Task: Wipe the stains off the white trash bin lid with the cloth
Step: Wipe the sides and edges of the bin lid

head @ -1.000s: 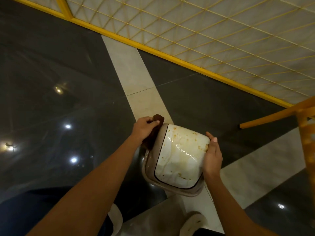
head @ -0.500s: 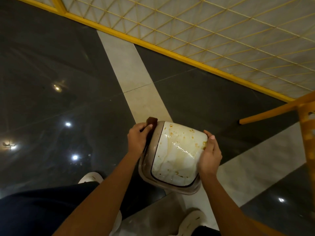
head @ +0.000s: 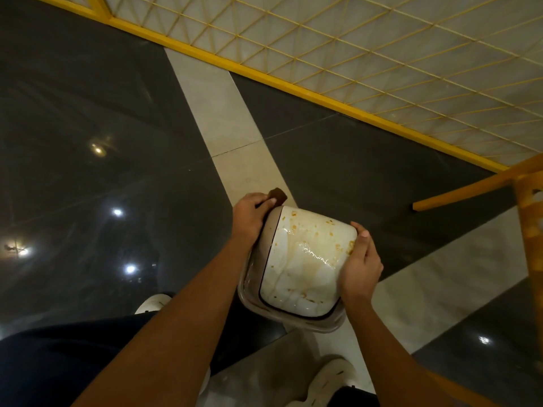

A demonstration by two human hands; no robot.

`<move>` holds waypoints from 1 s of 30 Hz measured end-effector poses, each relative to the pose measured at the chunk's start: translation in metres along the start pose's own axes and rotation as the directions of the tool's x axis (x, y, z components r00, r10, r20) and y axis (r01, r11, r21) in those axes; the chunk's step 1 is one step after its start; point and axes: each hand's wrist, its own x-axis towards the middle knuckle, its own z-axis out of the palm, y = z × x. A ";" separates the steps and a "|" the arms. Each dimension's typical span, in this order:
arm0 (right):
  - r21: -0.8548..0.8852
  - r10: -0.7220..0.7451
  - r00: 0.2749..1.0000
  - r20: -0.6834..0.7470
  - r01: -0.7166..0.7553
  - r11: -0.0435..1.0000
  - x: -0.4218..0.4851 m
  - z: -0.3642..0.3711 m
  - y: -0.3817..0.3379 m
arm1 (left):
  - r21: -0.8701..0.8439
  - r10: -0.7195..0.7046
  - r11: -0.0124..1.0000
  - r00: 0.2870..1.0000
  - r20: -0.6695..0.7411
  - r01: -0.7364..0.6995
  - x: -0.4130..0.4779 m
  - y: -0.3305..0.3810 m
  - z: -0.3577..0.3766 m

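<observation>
- two hands on the job: my left hand [head: 249, 217] is closed around the brown cloth [head: 277, 196], pressing it against the far left edge of the bin.
- only a corner of the cloth pokes out past my fingers.
- my right hand [head: 360, 267] is wrapped over the right edge of the white lid [head: 302, 259], thumb on top, gripping it.
- the lid sits in its beige rim [head: 252, 295], between my two hands and just above my knees.
- brown and yellow stains [head: 293, 227] dot the lid, thickest along the far edge, and wet streaks shine across its middle.
- below is dark glossy floor [head: 88, 127] with a pale stripe; my white shoes [head: 330, 380] show at the bottom.
</observation>
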 end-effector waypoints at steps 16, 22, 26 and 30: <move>-0.029 -0.013 1.000 -0.028 0.012 1.000 -0.004 -0.001 -0.005 | -0.258 -0.252 0.949 0.927 -0.278 0.180 -0.121 -0.048 -0.012; -0.015 0.009 0.998 -0.054 -0.010 1.000 -0.005 0.002 -0.004 | -0.285 -0.256 0.942 0.931 -0.261 0.179 -0.109 -0.041 -0.010; -0.021 0.005 0.998 -0.058 -0.006 1.000 -0.004 0.000 -0.005 | -0.281 -0.383 0.916 0.833 -0.398 0.287 -0.156 -0.049 0.002; -0.021 0.006 0.999 -0.049 -0.007 1.000 -0.005 0.000 -0.007 | -0.293 -0.392 0.912 0.818 -0.421 0.286 -0.163 -0.050 0.005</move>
